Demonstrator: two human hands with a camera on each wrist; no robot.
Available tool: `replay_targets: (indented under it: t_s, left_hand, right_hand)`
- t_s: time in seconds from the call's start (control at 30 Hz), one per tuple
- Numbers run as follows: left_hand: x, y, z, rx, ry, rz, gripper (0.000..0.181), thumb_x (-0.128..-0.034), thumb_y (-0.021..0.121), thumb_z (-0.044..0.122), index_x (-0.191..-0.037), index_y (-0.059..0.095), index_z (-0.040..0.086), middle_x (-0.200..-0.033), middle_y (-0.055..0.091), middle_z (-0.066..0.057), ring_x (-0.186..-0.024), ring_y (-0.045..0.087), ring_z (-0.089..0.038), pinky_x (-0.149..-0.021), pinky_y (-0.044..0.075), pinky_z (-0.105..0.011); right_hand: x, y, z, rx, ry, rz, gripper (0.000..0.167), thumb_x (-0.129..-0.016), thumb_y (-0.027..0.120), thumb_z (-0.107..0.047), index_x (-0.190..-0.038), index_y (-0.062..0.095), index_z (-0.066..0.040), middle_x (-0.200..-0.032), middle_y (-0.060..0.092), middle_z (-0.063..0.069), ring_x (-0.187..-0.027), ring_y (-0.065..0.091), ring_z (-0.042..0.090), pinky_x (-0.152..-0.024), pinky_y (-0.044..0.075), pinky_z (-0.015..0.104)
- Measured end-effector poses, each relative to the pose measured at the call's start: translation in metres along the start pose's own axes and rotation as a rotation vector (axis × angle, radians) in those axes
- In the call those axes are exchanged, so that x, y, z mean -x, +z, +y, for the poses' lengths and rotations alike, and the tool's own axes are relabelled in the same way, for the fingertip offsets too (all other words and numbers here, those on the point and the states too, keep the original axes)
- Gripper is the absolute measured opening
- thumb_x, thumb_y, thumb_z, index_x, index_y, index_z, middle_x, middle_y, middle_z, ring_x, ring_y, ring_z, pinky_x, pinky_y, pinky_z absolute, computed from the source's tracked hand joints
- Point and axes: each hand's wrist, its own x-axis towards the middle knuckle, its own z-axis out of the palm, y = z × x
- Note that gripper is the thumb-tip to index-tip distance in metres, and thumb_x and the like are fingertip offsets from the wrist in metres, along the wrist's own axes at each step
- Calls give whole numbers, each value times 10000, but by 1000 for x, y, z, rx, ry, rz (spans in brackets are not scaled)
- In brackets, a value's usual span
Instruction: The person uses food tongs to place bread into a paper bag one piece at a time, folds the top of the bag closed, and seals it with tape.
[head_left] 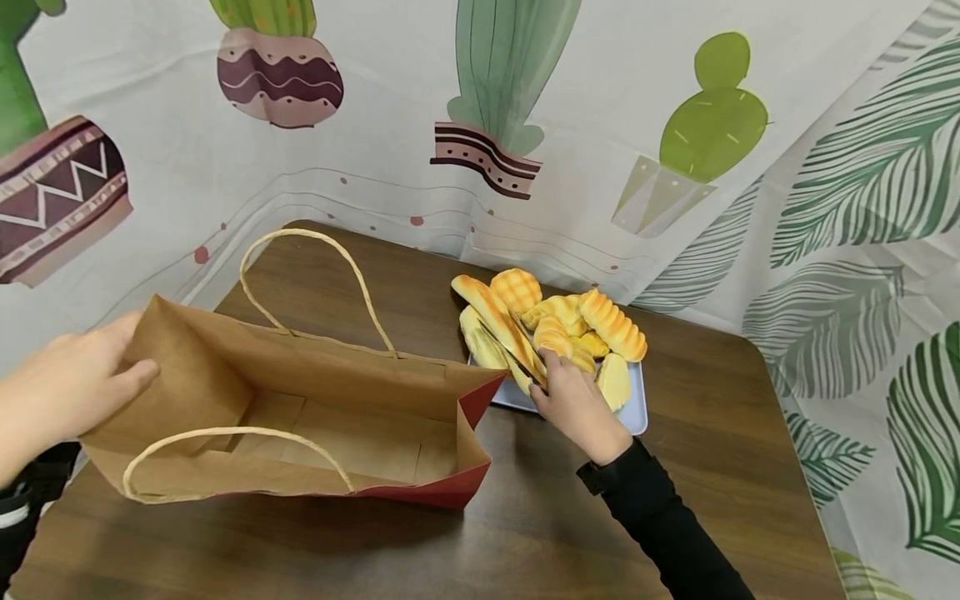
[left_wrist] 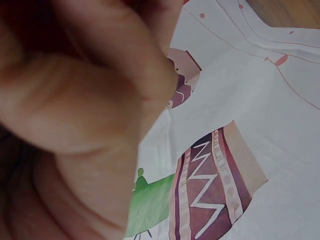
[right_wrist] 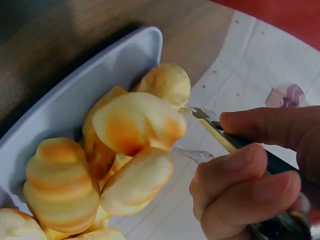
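Note:
In the head view a brown paper bag point(head_left: 337, 358) with red outer sides stands wide open on the table. My left hand point(head_left: 82, 375) grips its left rim, thumb on the inner side. The left wrist view shows mostly that hand point(left_wrist: 90, 100), close and blurred. My right hand point(head_left: 573, 400) holds a pair of tongs point(head_left: 525, 369) with dark green handles point(right_wrist: 282, 165) over the breads. Their spread tips point(right_wrist: 197, 154) stand at the end of a golden bread roll point(right_wrist: 140, 122); whether they grip it, I cannot tell. A long bread point(head_left: 491, 308) lies close by the tongs.
A pale blue tray point(head_left: 636, 400) carries several breads, among them a ridged loaf point(head_left: 613, 323) and a round checked bun point(head_left: 516, 290). Two rope handles point(head_left: 352, 262) rise from the bag's rims. A cactus-print cloth point(head_left: 375, 150) hangs behind the wooden table point(head_left: 585, 525).

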Motion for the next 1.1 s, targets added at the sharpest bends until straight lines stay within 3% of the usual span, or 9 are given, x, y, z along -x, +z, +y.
replay_targets:
  t_s: [0.1, 0.47, 0.63, 0.83, 0.93, 1.1]
  left_hand:
    - [-1, 2, 0, 1, 0, 9, 388, -827, 584, 34, -1144, 410, -106, -926, 588, -386, -888, 499, -660, -684, 415, -696]
    - [0, 4, -1, 3, 3, 25, 382, -820, 582, 34, -1139, 416, -95, -884, 597, -374, -855, 507, -659, -659, 412, -690]
    - [-1, 4, -2, -1, 1, 27, 372, -820, 578, 39, -1131, 420, -89, -910, 590, -378, -874, 498, -664, -664, 410, -692]
    - [-2, 5, -3, -11, 2, 17, 390, -826, 580, 43, -1136, 410, -119, -919, 586, -383, -881, 500, -659, -681, 411, -696]
    - [-2, 5, -3, -9, 6, 14, 375, -825, 582, 39, -1119, 414, -121, -893, 596, -367, -869, 509, -653, -675, 415, -687]
    - [-2, 4, -3, -5, 4, 1, 379, -830, 585, 37, -1130, 413, -117, -892, 601, -361, -880, 508, -652, -678, 416, -688]
  right_hand:
    - [0, 6, -3, 59, -13, 49, 492, -906, 619, -145, -1330, 459, 45, -943, 611, 198, -633, 521, 206, -519, 420, 312]
    - [1, 18, -14, 261, -45, 224, 348, -868, 606, -64, -1159, 500, 94, -796, 548, 232, -486, 485, 278, -399, 419, 378]
    - [-1, 20, -19, 292, -24, 224, 363, -895, 535, -38, -1209, 489, 138, -823, 561, 272, -491, 503, 300, -394, 427, 391]
    - [-5, 14, -18, 385, -151, 264, 97, -857, 567, 1, -874, 530, 89, -577, 467, 137, -414, 474, 253, -353, 407, 334]
    - [-10, 7, -15, 349, -183, 192, 74, -854, 574, 25, -849, 511, 62, -520, 395, 80, -391, 439, 214, -347, 354, 286]
    - [-16, -5, -11, 171, -43, -44, 136, -904, 519, 19, -1032, 510, 65, -559, 427, 72, -441, 443, 180, -405, 282, 244]
